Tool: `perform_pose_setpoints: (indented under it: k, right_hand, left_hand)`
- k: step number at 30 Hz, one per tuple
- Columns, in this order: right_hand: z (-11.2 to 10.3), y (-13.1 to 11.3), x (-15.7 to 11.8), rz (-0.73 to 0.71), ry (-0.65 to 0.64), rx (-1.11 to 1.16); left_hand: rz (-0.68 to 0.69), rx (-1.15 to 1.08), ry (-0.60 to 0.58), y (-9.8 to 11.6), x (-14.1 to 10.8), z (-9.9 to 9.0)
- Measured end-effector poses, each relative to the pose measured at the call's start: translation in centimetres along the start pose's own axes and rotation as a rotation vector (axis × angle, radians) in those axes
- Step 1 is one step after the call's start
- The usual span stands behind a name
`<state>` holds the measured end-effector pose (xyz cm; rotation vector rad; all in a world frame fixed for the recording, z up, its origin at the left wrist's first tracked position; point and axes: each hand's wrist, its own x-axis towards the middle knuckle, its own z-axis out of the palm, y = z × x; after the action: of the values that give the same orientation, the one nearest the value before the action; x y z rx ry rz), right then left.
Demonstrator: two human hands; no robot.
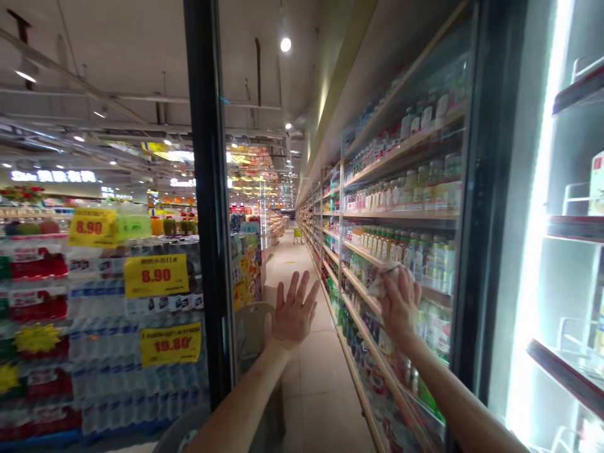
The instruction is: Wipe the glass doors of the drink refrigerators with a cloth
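Note:
A glass door with a dark frame [207, 189] stands before me, and the aisle and bottle shelves show through its pane. My left hand [294, 309] lies flat against the glass near the middle, fingers spread, holding nothing. To its right, my right hand [401, 302] presses a crumpled pale cloth [377, 286] to the glass, its fingers bent around the cloth's edge. The cloth is partly hidden behind the fingers.
At the far right are lit cooler shelves [576, 229]. Stacked bottle packs [108, 352] with yellow price signs [156, 275] fill the left side. A chair back [255, 324] stands low beyond the glass. A small yellow-green cart [297, 235] is far down the aisle.

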<state>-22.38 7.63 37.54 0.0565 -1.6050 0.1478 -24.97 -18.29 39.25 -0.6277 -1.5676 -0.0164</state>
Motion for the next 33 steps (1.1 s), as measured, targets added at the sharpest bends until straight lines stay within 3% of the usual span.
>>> perform_pose_setpoints:
  k: [2,4,6,9,11,13,16,18,20,24,26,28,31,33]
  right_hand:
    - [-0.2,2.0,0.7,0.301,0.096,-0.025]
    - [-0.3,2.2,0.9,0.445,0.150,-0.033]
    - [0.0,0.4,0.5,0.289,0.104,-0.017]
    - [0.4,-2.9,-0.7,-0.147,-0.049,0.049]
    - [0.4,-3.0,-1.0,-0.237,-0.072,0.058]
    - [0.0,-1.1,-0.8,-0.098,-0.018,0.023]
    - [-0.6,2.7,0.1,0.322,0.105,-0.018]
    - [-0.7,3.2,0.3,0.479,0.159,-0.011]
    - [-0.4,1.6,-0.2,0.381,0.137,0.021]
    - [0.4,-2.5,-1.4,-0.094,-0.029,0.093]
    - [0.4,-2.1,-1.4,-0.130,-0.058,0.083]
    - [0.1,0.2,-0.7,0.040,-0.012,0.046]
    - [-0.5,3.2,0.3,0.440,0.117,-0.002]
    - [-0.6,2.9,0.5,0.492,0.148,-0.004]
  left_hand:
    - [-0.001,0.000,0.005,0.1,0.0,-0.1]
    - [-0.002,0.000,0.003,0.2,0.0,-0.1]
    - [-0.003,0.003,-0.001,0.2,0.0,-0.1]
    - [-0.002,0.016,-0.020,0.0,0.0,-0.1]
    - [-0.007,0.019,-0.031,0.0,0.0,-0.2]
    - [-0.012,0.015,-0.033,0.1,0.0,-0.3]
    - [-0.010,0.011,-0.030,0.3,0.1,-0.4]
    - [-0.012,0.014,-0.034,0.4,0.1,-0.4]
    - [-0.015,0.016,-0.037,0.4,0.0,-0.4]
    - [-0.005,0.012,-0.036,0.2,-0.1,-0.3]
    - [-0.003,0.008,-0.043,0.1,-0.1,-0.3]
    - [-0.007,0.005,-0.038,0.1,-0.1,-0.3]
    - [-0.006,0.008,-0.020,0.3,0.0,-0.3]
    - [-0.005,0.013,-0.018,0.3,0.1,-0.3]
